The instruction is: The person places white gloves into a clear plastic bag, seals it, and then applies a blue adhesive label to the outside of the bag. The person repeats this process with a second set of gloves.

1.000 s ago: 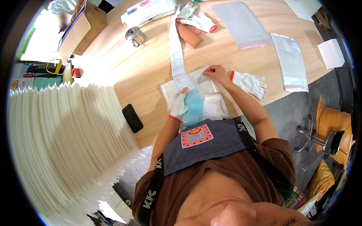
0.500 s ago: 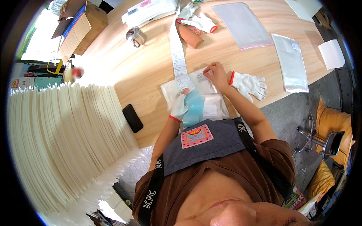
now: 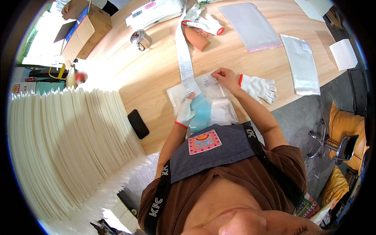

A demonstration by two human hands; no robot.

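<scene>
My left hand point(image 3: 185, 113), in a white glove with a red cuff and a bare thumb tip, grips a strip of white printed labels point(image 3: 187, 72). The strip's pale blue backing point(image 3: 201, 111) hangs toward my apron. Under it lie clear plastic bags point(image 3: 176, 94) at the table's near edge. A small white label point(image 3: 210, 81) sits on the upper right of the top bag. Beside that label is my bare right hand point(image 3: 226, 78), its fingers drawn together with the tips at the bag's upper edge; what they pinch, if anything, is too small to make out.
A white glove point(image 3: 258, 88) lies right of my right hand. Farther off are an orange-brown roll point(image 3: 197, 39), more gloves point(image 3: 209, 24), a metal cup point(image 3: 140, 39) and clear bags point(image 3: 252, 27). A phone point(image 3: 138, 123) and a tall white stack point(image 3: 70, 149) are at left.
My right hand's fingers have drawn closer together and shifted slightly off the small label, which shows more fully now. My left hand stays on the label strip, nearly still.
</scene>
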